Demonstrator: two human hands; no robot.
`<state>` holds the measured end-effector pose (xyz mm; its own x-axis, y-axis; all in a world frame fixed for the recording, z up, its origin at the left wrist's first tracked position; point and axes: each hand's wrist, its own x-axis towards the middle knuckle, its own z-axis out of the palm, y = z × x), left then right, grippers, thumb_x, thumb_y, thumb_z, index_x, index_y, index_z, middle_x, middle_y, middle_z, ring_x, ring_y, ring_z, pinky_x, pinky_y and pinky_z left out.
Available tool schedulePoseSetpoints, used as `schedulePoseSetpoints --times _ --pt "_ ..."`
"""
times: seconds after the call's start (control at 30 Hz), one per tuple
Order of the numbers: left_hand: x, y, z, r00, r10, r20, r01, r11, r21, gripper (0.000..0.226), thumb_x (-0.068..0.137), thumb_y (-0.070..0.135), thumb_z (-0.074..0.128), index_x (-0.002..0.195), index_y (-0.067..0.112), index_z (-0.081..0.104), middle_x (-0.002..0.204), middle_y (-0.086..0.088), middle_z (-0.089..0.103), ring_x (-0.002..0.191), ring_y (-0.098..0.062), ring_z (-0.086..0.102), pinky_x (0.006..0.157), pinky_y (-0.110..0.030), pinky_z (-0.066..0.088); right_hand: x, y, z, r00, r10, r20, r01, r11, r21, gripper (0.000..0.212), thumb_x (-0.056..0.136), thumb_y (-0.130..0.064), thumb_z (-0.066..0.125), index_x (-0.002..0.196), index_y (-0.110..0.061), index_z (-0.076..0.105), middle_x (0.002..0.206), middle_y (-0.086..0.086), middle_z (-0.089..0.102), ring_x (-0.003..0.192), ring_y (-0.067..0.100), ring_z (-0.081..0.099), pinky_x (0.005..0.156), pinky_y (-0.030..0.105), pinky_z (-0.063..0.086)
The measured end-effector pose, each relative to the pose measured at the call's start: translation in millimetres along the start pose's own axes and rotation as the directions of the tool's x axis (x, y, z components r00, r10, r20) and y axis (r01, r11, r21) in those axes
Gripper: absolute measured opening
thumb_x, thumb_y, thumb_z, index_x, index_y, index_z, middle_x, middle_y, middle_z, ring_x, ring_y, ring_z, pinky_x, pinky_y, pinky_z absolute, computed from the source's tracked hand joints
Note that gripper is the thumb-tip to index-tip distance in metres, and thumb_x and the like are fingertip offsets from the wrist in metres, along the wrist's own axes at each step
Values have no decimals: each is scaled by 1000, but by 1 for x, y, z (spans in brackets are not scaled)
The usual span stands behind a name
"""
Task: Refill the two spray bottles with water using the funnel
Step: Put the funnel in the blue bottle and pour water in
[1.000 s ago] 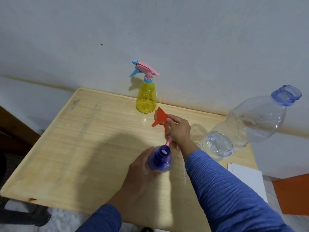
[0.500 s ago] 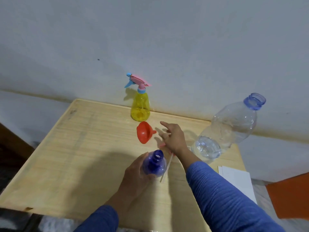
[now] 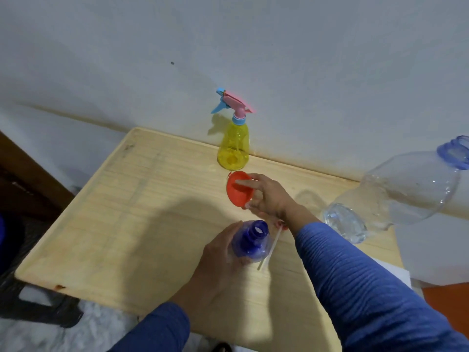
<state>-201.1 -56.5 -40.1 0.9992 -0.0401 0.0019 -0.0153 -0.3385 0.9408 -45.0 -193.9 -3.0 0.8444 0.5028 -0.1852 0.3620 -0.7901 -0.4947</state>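
Head view: right hand [image 3: 269, 196] pinches red funnel [image 3: 238, 193], tilted, just beyond blue spray bottle [image 3: 251, 240], whose open neck points up in the wrapped left hand [image 3: 218, 255]; right is nearer.

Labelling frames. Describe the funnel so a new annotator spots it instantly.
Start at the wooden table against the white wall. In front of the yellow spray bottle at the back edge, the right hand grips the funnel, beyond the open blue bottle in the left hand. It is the only red-orange item: a small cone, wide mouth facing the camera.
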Motion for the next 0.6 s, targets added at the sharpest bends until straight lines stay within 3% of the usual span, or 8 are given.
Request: schedulePoseSetpoints --times 0.17,0.27,0.33,0.4,0.47,0.6 --pt "-1 -3 1 1000 -6 7 6 1000 -12 61 64 43 72 115 52 40 111 41 52 105 16 51 85 -1 37 -14 -1 -1 976 113 -186 -63 965 253 66 76 -20 75 135 -31 48 141 6 45 128 24 44 107 31 35" --pt "-1 -4 1 1000 7 15 -7 1000 5 63 63 54 67 119 52 39 116 31 52 107 10 53 86 -4 40 -34 -10 -14 926 217 -310 -45 876 480 70 78 -23 74 139 -32 41 138 0 49 116 18 54 97 29 45" --pt "-1 -6 1 1000 -4 25 3 1000 23 64 63 57 66 120 52 38 119 25 54 106 0 58 87 -7 41 -52 -22 -28 891 288 -352 11 759 651 74 80 -24 73 143 -30 34 135 -3 47 105 9 60 82 20 51" --pt "-1 -6 1 999 -17 28 15 999 41 63 64 51 69 118 55 37 116 29 52 105 -3 59 86 -5 40 -71 -33 -41 878 333 -344 70 622 780 78 81 -25 72 146 -25 30 134 -3 46 102 2 61 76 19 54" --pt "-2 0 0 999 -28 33 26 998 56 62 63 44 70 117 51 41 107 34 50 98 1 58 81 0 37 -91 -39 -48 887 353 -296 83 511 856 84 77 -31 72 147 -24 26 138 2 46 115 13 58 83 27 54" --pt "-3 8 -2 999 -14 47 12 999 39 63 55 52 59 115 31 55 85 40 53 81 11 54 75 -5 40 -123 -54 -53 909 340 -240 76 432 899 79 79 -25 67 146 -17 27 132 -1 51 120 22 55 87 30 54"
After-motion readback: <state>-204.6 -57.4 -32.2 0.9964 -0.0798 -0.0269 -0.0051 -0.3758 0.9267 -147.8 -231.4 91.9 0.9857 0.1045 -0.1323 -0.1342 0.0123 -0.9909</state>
